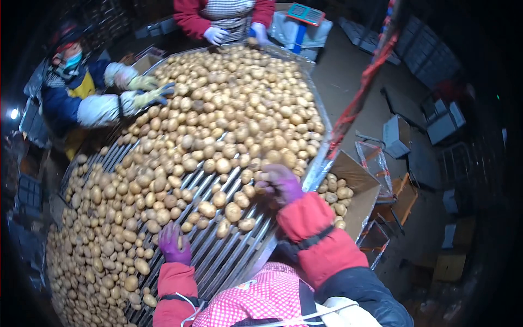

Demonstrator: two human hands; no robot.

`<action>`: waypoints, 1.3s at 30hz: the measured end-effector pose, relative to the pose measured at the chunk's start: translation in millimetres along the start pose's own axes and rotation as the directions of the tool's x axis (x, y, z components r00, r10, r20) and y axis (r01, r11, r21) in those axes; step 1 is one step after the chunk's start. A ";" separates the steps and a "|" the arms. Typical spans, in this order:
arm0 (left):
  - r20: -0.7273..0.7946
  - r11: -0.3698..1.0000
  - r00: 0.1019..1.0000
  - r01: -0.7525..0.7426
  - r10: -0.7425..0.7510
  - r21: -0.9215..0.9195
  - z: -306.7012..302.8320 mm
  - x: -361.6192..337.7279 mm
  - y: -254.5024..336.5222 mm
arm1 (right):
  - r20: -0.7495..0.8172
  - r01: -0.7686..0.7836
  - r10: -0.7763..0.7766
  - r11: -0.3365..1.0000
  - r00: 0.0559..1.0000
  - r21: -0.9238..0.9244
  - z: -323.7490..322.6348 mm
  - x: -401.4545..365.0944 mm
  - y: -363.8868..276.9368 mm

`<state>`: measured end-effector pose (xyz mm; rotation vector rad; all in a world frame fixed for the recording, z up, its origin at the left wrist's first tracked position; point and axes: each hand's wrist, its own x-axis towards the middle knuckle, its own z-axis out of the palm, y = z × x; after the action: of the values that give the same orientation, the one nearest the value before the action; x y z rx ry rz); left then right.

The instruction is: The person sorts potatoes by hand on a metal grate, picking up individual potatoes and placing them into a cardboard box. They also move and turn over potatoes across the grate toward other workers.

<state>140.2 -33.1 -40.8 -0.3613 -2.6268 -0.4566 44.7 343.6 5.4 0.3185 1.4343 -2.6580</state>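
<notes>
Many potatoes [218,109] lie heaped across a slatted metal sorting table [218,267]. My left hand [175,245], in a purple glove, is low over the slats at the edge of the left-hand pile, thumb apart from the fingers, with a small potato showing between them. Farther right, my right hand [284,185], also purple-gloved, is beside the table's right rim, its fingers bent and smeared by motion; I cannot tell whether it holds a potato. Several loose potatoes [233,212] rest on the bars between both hands.
Outside the right rim stands a cardboard box [354,177] with potatoes inside. A pole wrapped in red [362,87] rises beside it. One gloved person [81,92] reaches in from the left, another [229,16] stands at the far end. A scale [306,14] is behind.
</notes>
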 end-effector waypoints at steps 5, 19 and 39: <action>0.005 0.998 1.000 -0.011 0.011 0.064 11.4 -5.1 -5.5 | -0.301 0.278 -0.374 0.907 0.877 -0.317 -232.4 -48.3 -94.0; -0.017 0.986 0.995 0.099 -0.097 0.132 2.0 5.8 8.4 | 0.381 0.480 -0.358 0.250 0.853 -0.841 -45.4 51.6 -30.1; 0.097 0.978 0.974 0.206 -0.206 0.008 -13.8 13.1 4.6 | 0.664 0.767 0.419 -0.501 0.620 -0.400 115.9 223.1 1.9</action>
<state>135.6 -31.8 -21.8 -0.1131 -2.7724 -0.5202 -187.4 247.4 13.8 -1.3267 2.7223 0.1091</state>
